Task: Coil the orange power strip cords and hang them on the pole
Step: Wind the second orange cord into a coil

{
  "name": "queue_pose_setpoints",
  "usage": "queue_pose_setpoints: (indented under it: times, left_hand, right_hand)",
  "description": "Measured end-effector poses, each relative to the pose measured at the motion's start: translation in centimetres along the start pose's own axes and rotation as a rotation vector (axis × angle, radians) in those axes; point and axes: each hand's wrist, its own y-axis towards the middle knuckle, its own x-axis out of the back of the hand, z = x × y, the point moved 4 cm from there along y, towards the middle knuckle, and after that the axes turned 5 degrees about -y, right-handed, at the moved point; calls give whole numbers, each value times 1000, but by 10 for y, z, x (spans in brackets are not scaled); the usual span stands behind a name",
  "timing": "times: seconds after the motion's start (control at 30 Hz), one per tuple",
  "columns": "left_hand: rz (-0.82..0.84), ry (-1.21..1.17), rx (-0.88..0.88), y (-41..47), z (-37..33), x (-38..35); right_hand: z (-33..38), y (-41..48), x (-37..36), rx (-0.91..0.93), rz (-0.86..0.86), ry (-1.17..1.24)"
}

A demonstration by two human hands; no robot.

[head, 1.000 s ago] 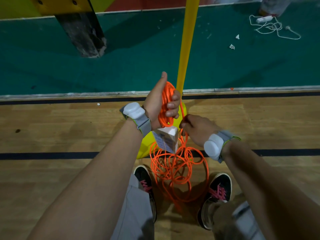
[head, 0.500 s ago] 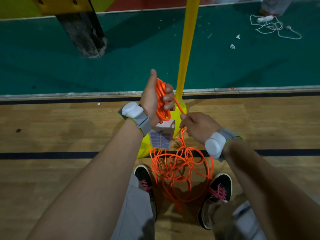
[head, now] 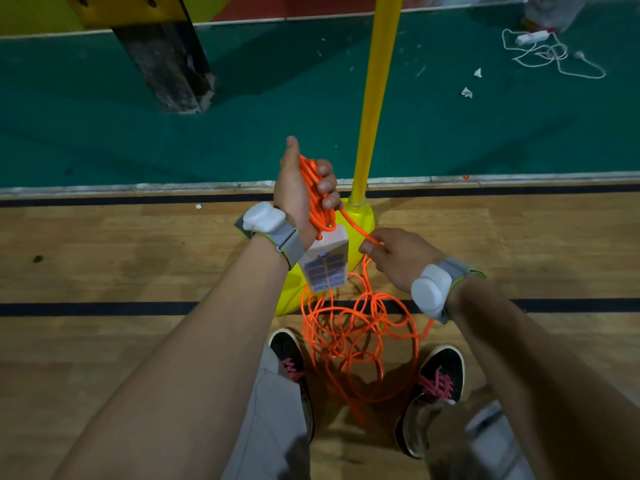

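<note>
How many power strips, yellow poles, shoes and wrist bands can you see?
Power strips: 2 (orange-corded power strip, white power strip)
Yellow poles: 1 (yellow pole)
Shoes: 2 (left shoe, right shoe)
Wrist bands: 2 (left wrist band, right wrist band)
Total: 7

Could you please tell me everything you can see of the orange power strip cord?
The thin, glossy orange power strip cord looks plastic-sheathed. Several loops are gathered in the left hand, which grips them; its white rectangular socket block hangs just below. One strand runs taut to the right hand, which pinches it. The rest lies loosely tangled on the wooden floor between the black shoes.
</note>
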Motion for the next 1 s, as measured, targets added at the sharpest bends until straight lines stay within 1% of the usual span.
queue_pose_setpoints:
  times: [0.13, 0.33, 0.43, 0.6, 0.8, 1.0]
  left_hand:
    - [-25, -26, -17, 1, -3, 2]
    - [-54, -43, -28, 1, -5, 5]
    - [-69, -47, -29, 0, -5, 4]
    - [-75, -38, -22, 1, -5, 4]
    - [-72, -32, -44, -1, -6, 5]
    - [-64, -65, -61, -2, -10, 7]
  right_hand:
    - [-4, 1, 5, -37, -32, 8]
    - [-13, 3, -4, -107, 45, -75]
    - [-11, 3, -7, -100, 50, -21]
    - [-9, 5, -4, -64, 25, -99]
    - [-13, 4, 2, -117, 39, -79]
    - [-14, 3, -6, -150, 127, -116]
